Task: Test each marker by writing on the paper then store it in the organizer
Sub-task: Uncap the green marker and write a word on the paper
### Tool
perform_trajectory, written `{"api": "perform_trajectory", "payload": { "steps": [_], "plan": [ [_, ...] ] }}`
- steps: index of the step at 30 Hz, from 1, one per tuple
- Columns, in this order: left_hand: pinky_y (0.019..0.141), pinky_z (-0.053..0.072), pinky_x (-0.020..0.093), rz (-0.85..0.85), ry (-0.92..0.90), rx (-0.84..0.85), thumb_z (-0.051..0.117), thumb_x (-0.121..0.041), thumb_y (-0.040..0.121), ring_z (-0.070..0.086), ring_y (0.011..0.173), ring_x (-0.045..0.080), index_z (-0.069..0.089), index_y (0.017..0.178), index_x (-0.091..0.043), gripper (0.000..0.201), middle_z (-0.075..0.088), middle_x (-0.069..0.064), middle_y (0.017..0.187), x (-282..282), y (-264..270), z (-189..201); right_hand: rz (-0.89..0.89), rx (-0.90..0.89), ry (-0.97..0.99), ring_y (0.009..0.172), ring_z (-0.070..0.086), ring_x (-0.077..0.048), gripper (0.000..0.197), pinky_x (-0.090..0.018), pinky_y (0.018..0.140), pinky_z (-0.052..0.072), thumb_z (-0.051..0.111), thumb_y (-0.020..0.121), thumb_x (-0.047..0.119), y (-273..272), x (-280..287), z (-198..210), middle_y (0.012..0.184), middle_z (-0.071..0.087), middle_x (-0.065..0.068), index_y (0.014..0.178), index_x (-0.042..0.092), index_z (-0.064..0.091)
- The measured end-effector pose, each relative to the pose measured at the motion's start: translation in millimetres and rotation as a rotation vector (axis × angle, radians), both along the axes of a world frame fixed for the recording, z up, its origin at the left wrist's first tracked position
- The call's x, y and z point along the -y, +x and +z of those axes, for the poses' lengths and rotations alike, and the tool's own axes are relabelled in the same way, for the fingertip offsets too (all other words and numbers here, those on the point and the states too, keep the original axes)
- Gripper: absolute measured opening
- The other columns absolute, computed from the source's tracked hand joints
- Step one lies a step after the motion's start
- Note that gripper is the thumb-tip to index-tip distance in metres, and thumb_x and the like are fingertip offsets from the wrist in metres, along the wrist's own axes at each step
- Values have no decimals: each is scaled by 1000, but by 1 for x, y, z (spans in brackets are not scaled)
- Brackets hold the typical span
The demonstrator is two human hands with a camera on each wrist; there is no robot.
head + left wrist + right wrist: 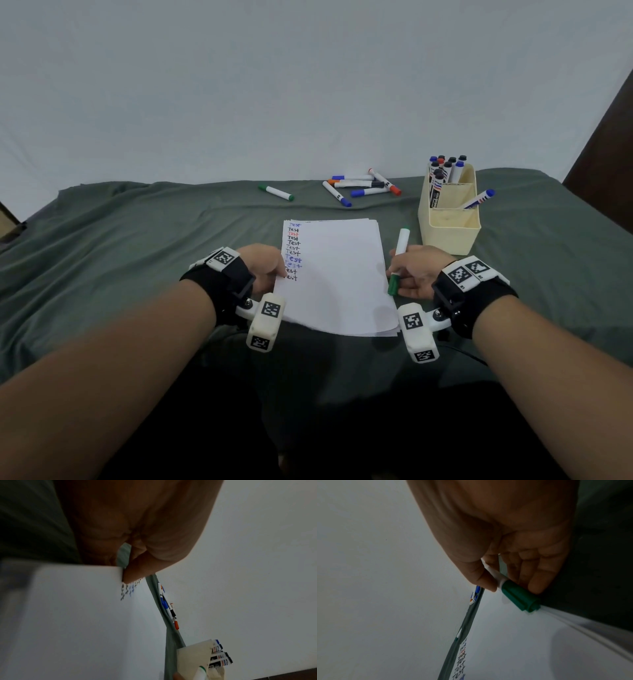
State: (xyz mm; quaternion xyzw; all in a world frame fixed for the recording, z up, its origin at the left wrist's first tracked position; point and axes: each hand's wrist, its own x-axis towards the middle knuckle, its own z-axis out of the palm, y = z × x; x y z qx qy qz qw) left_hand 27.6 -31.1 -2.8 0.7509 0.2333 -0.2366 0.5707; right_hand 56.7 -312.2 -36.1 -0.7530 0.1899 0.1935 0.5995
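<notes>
A stack of white paper lies on the green cloth, with a column of "Test" words down its left side. My left hand rests on the paper's left edge, thumb pressing down beside the writing. My right hand holds a white marker with a green cap at the paper's right edge; the cap is on and points toward me. The cream organizer stands to the right, with several markers upright in its rear compartment and one blue-capped marker leaning in the middle one.
Several loose markers lie in a heap behind the paper. A single green marker lies to their left. A white wall rises behind the cloth. A dark wooden edge stands at the far right.
</notes>
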Motion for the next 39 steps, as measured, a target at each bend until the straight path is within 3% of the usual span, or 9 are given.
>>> {"api": "perform_trajectory", "payload": {
  "steps": [2,5,8,15,25,28,33,36,39],
  "plan": [
    [84,55,50,-10,-10,85,34,22,87,66,105,41,55,127,-1,50,67,25,116,-2,0,-7,8,-7,-6,82,69,-32,18,-37,73,57,57,87,-3,0,0,-3,97,66,-15,96,12,60],
    [58,58,45,91,-109,99,32,25,88,73,78,35,49,127,-19,61,73,18,96,-10,0,-19,17,-17,-6,85,69,-34,13,-41,79,59,57,87,-4,1,1,-5,97,66,-17,90,9,58],
    [65,59,48,106,-153,113,35,23,91,72,84,35,45,134,-26,66,72,19,101,-10,-5,-22,32,-11,-10,80,68,-32,14,-38,73,58,59,86,-4,2,2,-6,94,66,-17,83,9,57],
    [85,55,49,128,-230,228,34,22,94,66,97,36,44,141,-24,67,67,24,116,-5,-5,-21,37,35,-26,76,63,-32,14,-41,76,58,61,87,-4,8,2,-8,89,61,-18,79,8,58],
    [50,59,39,110,-304,175,32,20,95,70,74,29,41,143,-18,62,71,16,92,15,17,-13,-23,5,-22,63,62,-24,10,-27,49,52,66,86,3,27,10,4,86,60,-13,93,9,61],
    [66,56,46,28,-275,127,28,19,96,71,67,25,48,138,-9,54,71,13,92,22,22,-12,-49,-9,-35,66,65,-26,9,-27,47,52,67,84,4,32,18,4,81,61,-12,90,5,61],
    [89,48,51,-27,-231,126,26,19,96,64,102,35,50,133,1,48,59,22,131,34,32,-18,-70,2,-52,61,63,-24,10,-29,50,52,68,83,5,41,23,1,77,58,-10,84,6,58],
    [105,44,52,-48,-40,190,39,22,90,53,125,43,48,133,11,45,53,30,135,40,41,-21,-62,41,-121,63,64,-26,7,-32,56,55,68,83,4,45,22,3,78,60,-12,85,5,62],
    [104,46,50,-106,142,215,52,19,85,52,125,43,49,131,13,46,53,31,135,41,46,-22,-5,51,-205,55,63,-23,5,-28,46,54,67,86,3,46,19,6,75,61,-14,84,4,62]
  ]
}}
